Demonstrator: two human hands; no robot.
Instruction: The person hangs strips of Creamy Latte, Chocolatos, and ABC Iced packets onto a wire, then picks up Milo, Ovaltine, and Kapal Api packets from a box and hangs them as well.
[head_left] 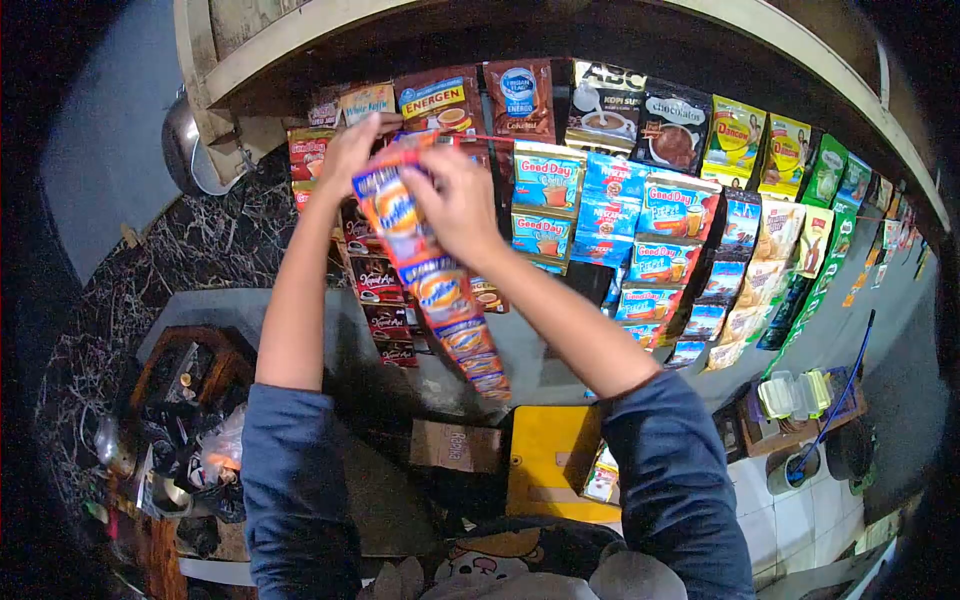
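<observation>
Grip of hands [352,150] [458,200], seemingly, on sachets [442,292]

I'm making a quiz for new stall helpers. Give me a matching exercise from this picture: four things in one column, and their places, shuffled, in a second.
Things
1. orange-and-blue sachet strip
2. Chocolatos sachet
3. yellow box
4. metal pot

Places
A. far left, beside the wooden frame
B. top row, right of the ABC sachet
C. gripped by the left hand and the right hand
D. low down, right of the brown carton

Pairs: 1-C, 2-B, 3-D, 4-A
</observation>
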